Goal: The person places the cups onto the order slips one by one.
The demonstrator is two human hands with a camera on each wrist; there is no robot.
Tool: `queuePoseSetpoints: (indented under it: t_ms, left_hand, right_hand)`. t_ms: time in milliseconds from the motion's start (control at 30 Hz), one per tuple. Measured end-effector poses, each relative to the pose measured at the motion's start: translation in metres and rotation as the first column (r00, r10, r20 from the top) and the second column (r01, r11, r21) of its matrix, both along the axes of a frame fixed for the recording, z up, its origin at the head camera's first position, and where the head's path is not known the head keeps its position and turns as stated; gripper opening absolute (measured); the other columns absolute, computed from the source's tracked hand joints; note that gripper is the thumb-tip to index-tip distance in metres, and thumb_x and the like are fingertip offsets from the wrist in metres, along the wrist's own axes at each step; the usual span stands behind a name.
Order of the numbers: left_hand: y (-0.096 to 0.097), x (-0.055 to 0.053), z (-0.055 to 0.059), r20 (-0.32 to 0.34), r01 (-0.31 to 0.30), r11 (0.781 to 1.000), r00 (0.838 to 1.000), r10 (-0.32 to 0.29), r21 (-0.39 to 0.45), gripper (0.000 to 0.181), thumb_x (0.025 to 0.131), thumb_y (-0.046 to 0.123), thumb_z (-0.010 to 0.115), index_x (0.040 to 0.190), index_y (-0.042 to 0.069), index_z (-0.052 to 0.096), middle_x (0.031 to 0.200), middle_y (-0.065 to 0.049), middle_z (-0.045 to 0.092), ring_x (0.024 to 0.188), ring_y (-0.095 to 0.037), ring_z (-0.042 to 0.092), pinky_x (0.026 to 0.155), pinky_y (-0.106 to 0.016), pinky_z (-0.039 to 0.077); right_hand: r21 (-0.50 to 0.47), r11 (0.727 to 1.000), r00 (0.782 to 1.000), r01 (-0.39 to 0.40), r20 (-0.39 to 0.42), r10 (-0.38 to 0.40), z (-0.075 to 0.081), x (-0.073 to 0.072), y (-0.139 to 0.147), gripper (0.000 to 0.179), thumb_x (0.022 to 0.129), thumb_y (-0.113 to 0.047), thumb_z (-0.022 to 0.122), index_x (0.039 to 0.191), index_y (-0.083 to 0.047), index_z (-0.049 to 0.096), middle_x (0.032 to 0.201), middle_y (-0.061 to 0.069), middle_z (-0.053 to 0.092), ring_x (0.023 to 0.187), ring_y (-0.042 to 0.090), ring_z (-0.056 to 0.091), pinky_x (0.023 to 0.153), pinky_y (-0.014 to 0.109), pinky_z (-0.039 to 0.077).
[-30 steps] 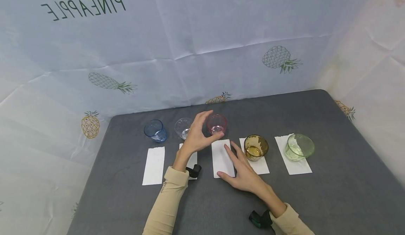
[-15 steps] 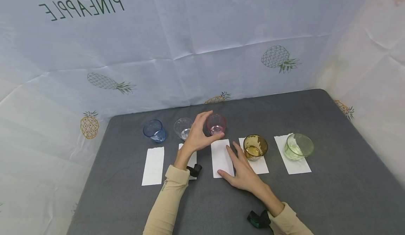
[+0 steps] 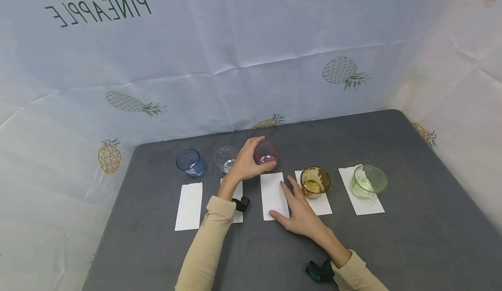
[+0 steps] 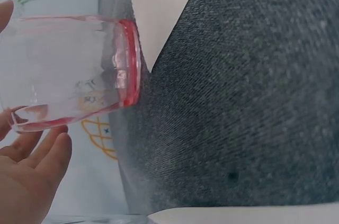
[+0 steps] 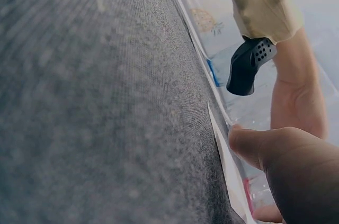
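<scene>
A pink-tinted clear glass [image 3: 266,155] stands upright at the back of the table, its red base [image 4: 130,64] at or very near the cloth. My left hand [image 3: 248,162] holds it between the thumb, on the near side, and the fingers, on the far side. Just in front of the glass lies a white paper strip [image 3: 273,195]. On that strip's right side my right hand [image 3: 300,214] rests with thumb and fingers spread, gripping nothing. In the right wrist view the right thumb [image 5: 249,142] shows beside the paper's edge.
Left of the pink glass stand a clear glass [image 3: 225,156] and a blue glass [image 3: 191,164], behind paper strips. An amber glass [image 3: 315,182] and a green glass [image 3: 366,181] stand on strips to the right. A pineapple-print curtain [image 3: 215,42] borders the grey table [image 3: 145,256].
The head view has shifted slightly, so the scene sits a little further left. Both hands stay in nearly the same places, the left at the pink glass and the right at the paper.
</scene>
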State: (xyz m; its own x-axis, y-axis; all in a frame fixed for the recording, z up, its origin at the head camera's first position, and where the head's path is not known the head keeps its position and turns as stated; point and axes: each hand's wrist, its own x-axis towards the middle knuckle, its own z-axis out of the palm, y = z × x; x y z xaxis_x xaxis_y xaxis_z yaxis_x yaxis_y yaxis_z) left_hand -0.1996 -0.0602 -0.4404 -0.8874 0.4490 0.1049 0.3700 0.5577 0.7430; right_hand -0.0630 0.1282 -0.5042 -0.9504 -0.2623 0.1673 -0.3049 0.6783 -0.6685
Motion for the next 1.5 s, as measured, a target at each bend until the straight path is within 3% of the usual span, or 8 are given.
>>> queuePoseSetpoints:
  t_ms: [400, 900, 1233, 1500]
  left_hand:
    - [0.004, -0.001, -0.007, -0.018, -0.007, 1.0, 1.0, 0.008, 0.026, 0.084, 0.083, 0.031, 0.081, 0.151, -0.001, 0.043, 0.148, -0.022, 0.048, 0.13, -0.04, 0.054, 0.107, -0.056, 0.051]
    - [0.005, 0.004, -0.008, -0.028, -0.038, 0.998, 0.999, 0.04, 0.057, 0.082, 0.084, 0.031, 0.084, 0.152, 0.004, 0.046, 0.145, -0.019, 0.051, 0.128, -0.035, 0.057, 0.107, -0.051, 0.052]
    - [0.008, 0.014, 0.006, -0.067, -0.022, 0.996, 0.997, 0.028, 0.085, 0.085, 0.081, 0.032, 0.086, 0.153, 0.011, 0.047, 0.147, -0.013, 0.05, 0.131, -0.032, 0.054, 0.107, -0.052, 0.051]
    - [0.007, 0.028, 0.02, -0.072, 0.025, 0.992, 0.997, -0.016, 0.123, 0.085, 0.078, 0.029, 0.088, 0.152, 0.014, 0.05, 0.146, -0.01, 0.052, 0.13, -0.03, 0.055, 0.106, -0.054, 0.05]
  right_hand:
    - [0.018, 1.0, 1.0, -0.005, -0.006, 0.005, 0.001, -0.001, -0.001, 0.083, 0.087, -0.035, 0.079, 0.146, 0.012, 0.046, 0.16, 0.035, 0.029, 0.145, 0.053, 0.038, 0.112, 0.065, 0.042]
    - [0.012, 1.0, 1.0, -0.014, -0.019, 0.014, 0.001, 0.0, -0.001, 0.083, 0.087, -0.034, 0.08, 0.145, 0.015, 0.046, 0.159, 0.037, 0.029, 0.144, 0.055, 0.038, 0.111, 0.066, 0.042]
    - [0.013, 1.0, 1.0, -0.01, -0.002, 0.01, 0.001, 0.001, -0.001, 0.083, 0.086, -0.033, 0.08, 0.145, 0.015, 0.046, 0.16, 0.037, 0.028, 0.144, 0.055, 0.038, 0.111, 0.067, 0.041]
    - [0.012, 1.0, 1.0, -0.012, -0.01, 0.012, 0.002, 0.001, -0.001, 0.083, 0.086, -0.031, 0.081, 0.144, 0.016, 0.046, 0.159, 0.037, 0.028, 0.145, 0.055, 0.038, 0.111, 0.067, 0.041]
